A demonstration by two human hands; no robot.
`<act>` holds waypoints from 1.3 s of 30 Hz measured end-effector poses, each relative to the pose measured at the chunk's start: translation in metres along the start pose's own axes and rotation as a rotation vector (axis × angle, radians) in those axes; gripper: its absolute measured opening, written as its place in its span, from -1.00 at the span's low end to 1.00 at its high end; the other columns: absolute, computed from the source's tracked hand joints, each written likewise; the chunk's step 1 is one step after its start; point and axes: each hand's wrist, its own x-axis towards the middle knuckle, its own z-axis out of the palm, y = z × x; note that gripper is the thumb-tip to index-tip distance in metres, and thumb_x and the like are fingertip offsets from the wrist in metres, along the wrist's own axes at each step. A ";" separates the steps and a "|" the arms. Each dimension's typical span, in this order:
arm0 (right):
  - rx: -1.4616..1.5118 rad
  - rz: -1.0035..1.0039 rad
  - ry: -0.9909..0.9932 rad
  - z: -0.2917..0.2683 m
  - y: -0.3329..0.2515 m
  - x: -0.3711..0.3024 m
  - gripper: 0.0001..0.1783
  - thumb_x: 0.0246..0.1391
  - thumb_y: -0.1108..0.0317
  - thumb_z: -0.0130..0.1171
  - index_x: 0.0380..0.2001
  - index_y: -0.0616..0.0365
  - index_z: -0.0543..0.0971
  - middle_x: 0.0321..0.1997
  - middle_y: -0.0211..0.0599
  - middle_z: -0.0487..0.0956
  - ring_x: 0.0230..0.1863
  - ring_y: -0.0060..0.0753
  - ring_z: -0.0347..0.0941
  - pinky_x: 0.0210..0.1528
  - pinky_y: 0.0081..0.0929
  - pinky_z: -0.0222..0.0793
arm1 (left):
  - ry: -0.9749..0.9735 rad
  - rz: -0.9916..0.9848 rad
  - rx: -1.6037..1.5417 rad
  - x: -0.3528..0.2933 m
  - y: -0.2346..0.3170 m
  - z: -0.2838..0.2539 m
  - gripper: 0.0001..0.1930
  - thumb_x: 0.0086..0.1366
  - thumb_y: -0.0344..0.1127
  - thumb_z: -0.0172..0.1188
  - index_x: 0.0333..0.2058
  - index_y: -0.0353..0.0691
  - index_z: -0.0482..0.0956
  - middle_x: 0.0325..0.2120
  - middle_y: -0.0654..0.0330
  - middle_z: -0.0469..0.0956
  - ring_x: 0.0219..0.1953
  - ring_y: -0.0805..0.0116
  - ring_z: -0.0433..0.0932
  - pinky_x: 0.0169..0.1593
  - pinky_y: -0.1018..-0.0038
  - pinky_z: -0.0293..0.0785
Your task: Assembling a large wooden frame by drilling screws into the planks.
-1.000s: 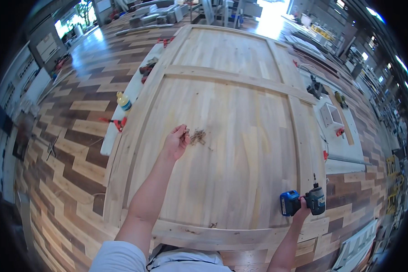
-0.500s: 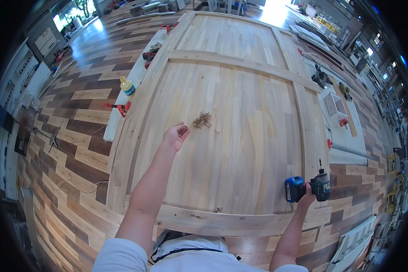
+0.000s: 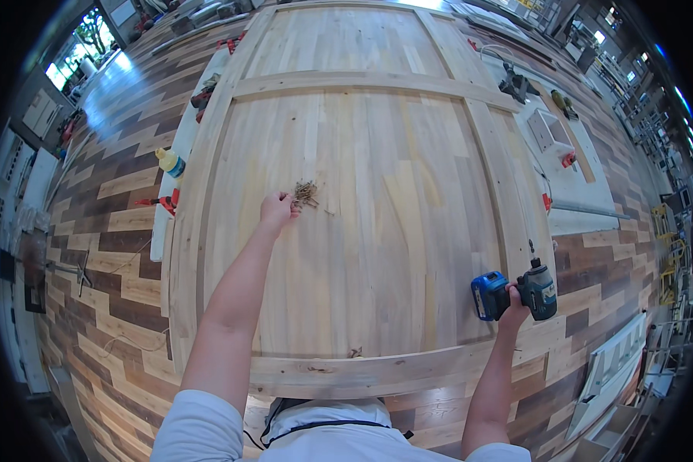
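Head view: on the left, a yellow and blue bottle (image 3: 170, 163) sits on a white board (image 3: 160, 235), near a red clamp (image 3: 168, 202). Next comes the left grip (image 3: 280, 209), with its fingers bent in; I cannot tell if it has a screw in it. Just to its right is a pile of small brown screws (image 3: 306, 194) on a big wood panel (image 3: 362, 292). Well apart from the pile, the right grip (image 3: 513, 308) is wrapped around the handle of a drill (image 3: 539, 292). The drill's blue battery (image 3: 490, 296) is on its left, and its bit (image 3: 530, 249) points to the far side. A white box (image 3: 549, 131) is past it.
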 end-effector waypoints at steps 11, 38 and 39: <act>-0.050 -0.029 -0.005 -0.001 -0.001 0.000 -0.95 -0.07 0.50 0.07 -0.45 0.14 0.46 -0.43 -0.46 0.45 -0.31 -0.53 0.37 -0.07 -0.53 0.25 | -0.034 0.143 0.422 0.006 0.017 0.008 -0.79 0.15 -0.27 0.22 -0.49 -0.29 0.47 -0.69 0.23 0.49 -0.70 0.52 0.44 -0.61 0.56 0.39; -0.055 -0.034 0.007 0.000 -0.001 0.000 -0.91 -0.07 0.48 0.09 -0.41 0.16 0.47 -0.42 -0.45 0.47 -0.30 -0.53 0.38 -0.05 -0.52 0.25 | -0.110 0.137 0.382 0.019 0.029 -0.002 -0.79 0.06 -0.39 0.31 -0.53 -0.27 0.41 -0.63 0.24 0.48 -0.66 0.53 0.42 -0.57 0.60 0.41; -0.052 -0.040 0.003 0.000 -0.002 0.000 -0.92 -0.07 0.48 0.09 -0.42 0.15 0.47 -0.42 -0.46 0.47 -0.30 -0.54 0.38 -0.06 -0.52 0.25 | -0.112 0.136 0.383 0.019 0.031 -0.001 -0.79 0.06 -0.39 0.31 -0.53 -0.27 0.41 -0.63 0.24 0.48 -0.66 0.53 0.42 -0.57 0.60 0.41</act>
